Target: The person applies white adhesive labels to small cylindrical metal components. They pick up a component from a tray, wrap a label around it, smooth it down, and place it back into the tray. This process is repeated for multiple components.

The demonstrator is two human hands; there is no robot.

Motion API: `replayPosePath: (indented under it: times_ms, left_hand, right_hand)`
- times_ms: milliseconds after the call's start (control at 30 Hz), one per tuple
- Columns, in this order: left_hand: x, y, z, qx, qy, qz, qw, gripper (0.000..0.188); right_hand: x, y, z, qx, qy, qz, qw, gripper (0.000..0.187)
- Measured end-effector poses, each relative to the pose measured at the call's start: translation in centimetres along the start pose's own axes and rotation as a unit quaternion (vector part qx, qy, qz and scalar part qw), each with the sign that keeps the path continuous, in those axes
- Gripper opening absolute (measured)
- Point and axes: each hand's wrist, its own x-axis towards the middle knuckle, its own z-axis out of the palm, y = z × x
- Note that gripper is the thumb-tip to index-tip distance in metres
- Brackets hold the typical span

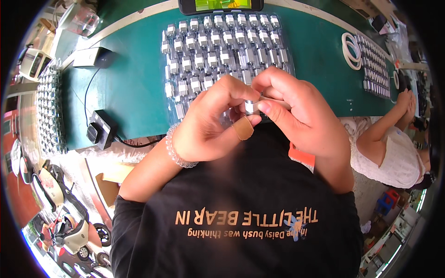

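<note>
1. Evidently the left hand (pixel 201 123) pinches a small silver-and-white part (pixel 250 108) in its fingertips; the right hand (pixel 299 109) has its thumb against it; whether it grips, I cannot tell.
2. Steady left fingertips and light right-thumb pressure should serve best.
3. The part is by the clear tray (pixel 178 76)'s near side; fingers hide most of it; the phone (pixel 222 5) is cut off.
</note>
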Motion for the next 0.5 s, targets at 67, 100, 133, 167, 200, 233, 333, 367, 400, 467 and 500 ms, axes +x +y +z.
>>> replayPosePath:
  times_ms: [67, 100, 133, 167, 200, 233, 333, 367, 400, 467, 500]
  left_hand:
    - [-0.1, 0.5, -0.6, 0.057, -0.056, -0.018, 0.997, 0.032]
    - [0.0, 0.5, -0.6, 0.059, -0.054, -0.013, 0.997, 0.033]
    - [0.1, 0.5, -0.6, 0.061, -0.051, -0.008, 0.997, 0.033]
    - [0.2, 0.6, -0.6, 0.064, -0.048, -0.002, 0.997, 0.034]
    - [0.2, 0.6, -0.5, 0.053, -0.044, -0.005, 0.998, 0.034]
    - [0.3, 0.6, -0.5, 0.042, -0.041, -0.008, 0.998, 0.035]
    - [0.7, 1.6, -0.5, 0.116, -0.038, -0.027, 0.992, 0.033]
    - [0.9, 2.0, -0.5, 0.159, -0.037, -0.036, 0.986, 0.032]
    - [1.1, 2.0, -0.4, 0.188, -0.030, -0.004, 0.982, 0.032]
    - [1.7, 1.9, -0.2, 0.244, -0.017, 0.059, 0.968, 0.033]
    - [2.0, 2.0, -0.1, 0.285, -0.012, 0.083, 0.955, 0.033]
  right_hand:
    - [-0.1, -0.1, 0.1, 0.030, -0.003, 0.009, 1.000, 0.012]
    - [0.0, -0.2, 0.1, 0.059, -0.005, 0.017, 0.998, 0.012]
    - [0.0, -0.2, 0.1, 0.088, -0.008, 0.025, 0.996, 0.012]
    - [0.1, -0.4, 0.2, 0.127, -0.012, 0.035, 0.991, 0.011]
    - [0.2, -0.4, 0.2, 0.166, -0.015, 0.045, 0.985, 0.011]
    - [0.2, -0.5, 0.1, 0.181, -0.014, 0.055, 0.982, 0.010]
    - [0.2, -0.6, 0.1, 0.226, 0.000, 0.075, 0.971, 0.009]
    - [0.2, -0.8, 0.2, 0.241, 0.010, 0.076, 0.967, 0.010]
    - [0.2, -0.9, 0.2, 0.255, 0.021, 0.077, 0.963, 0.010]
    - [0.2, -0.6, 0.2, 0.244, 0.020, 0.065, 0.967, 0.009]
    - [0.2, -0.4, 0.1, 0.238, 0.019, 0.058, 0.969, 0.009]
